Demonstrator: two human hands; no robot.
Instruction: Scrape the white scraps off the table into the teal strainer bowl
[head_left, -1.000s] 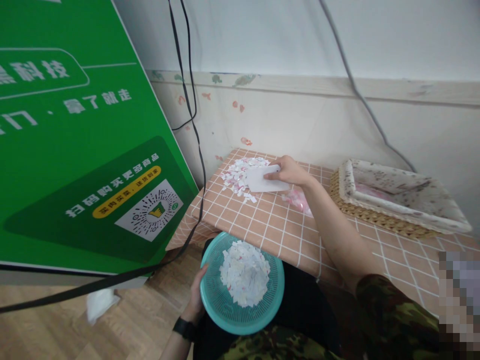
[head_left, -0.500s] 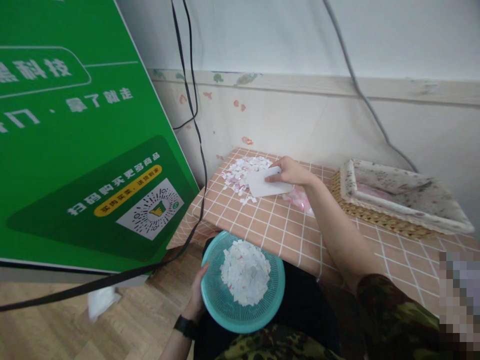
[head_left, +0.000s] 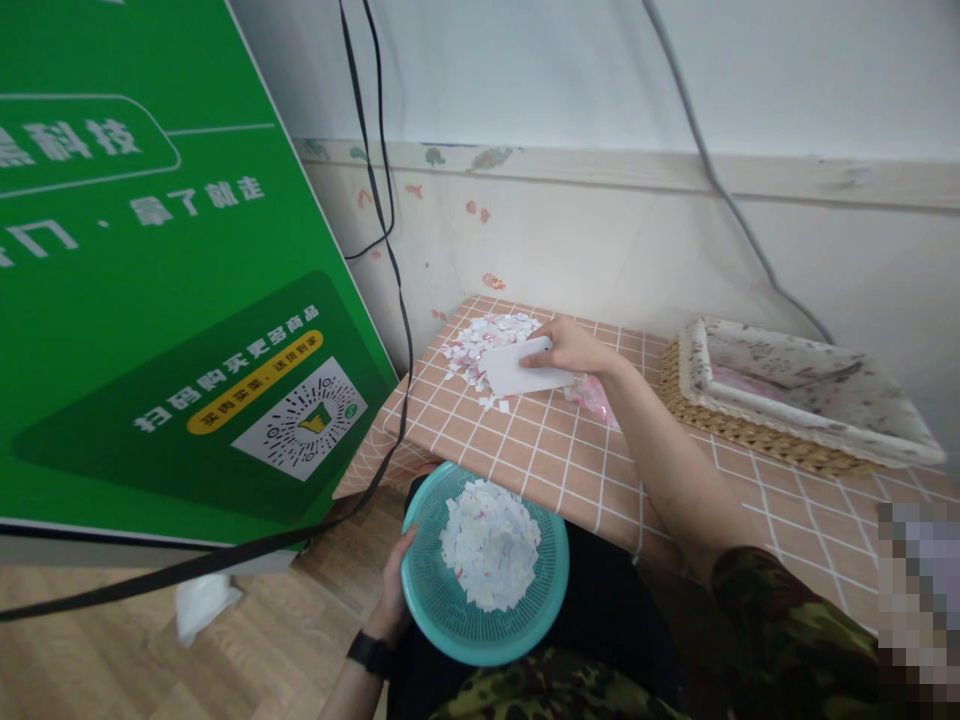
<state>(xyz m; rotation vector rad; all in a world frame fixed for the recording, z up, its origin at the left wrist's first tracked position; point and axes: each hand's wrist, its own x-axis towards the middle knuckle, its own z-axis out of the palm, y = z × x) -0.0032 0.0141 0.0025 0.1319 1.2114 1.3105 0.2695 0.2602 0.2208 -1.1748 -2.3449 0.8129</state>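
Note:
With my right hand (head_left: 570, 348) I grip a flat white scraper (head_left: 517, 368), thumb on its face. The scraper's left edge meets a pile of small white and pink paper scraps (head_left: 469, 345) on the table. A few loose scraps lie just in front of it. My left hand (head_left: 395, 575) holds the rim of a turquoise plastic basket (head_left: 480, 645) over my lap, below the table edge; the fingers are partly hidden beneath. A heap of similar paper scraps (head_left: 491, 545) sits inside the basket.
A pink clear plastic bag (head_left: 592, 398) lies beside my right wrist on the checked tablecloth (head_left: 555, 450). Right of it stands a cloth-lined wicker basket (head_left: 780, 430). A black cable (head_left: 405, 330) hangs in front of the table's left end, near a green panel (head_left: 225, 250).
My right hand and the scraper have shifted slightly left, farther over the pile. A few loose scraps in front have moved. My left hand and the turquoise basket stay put.

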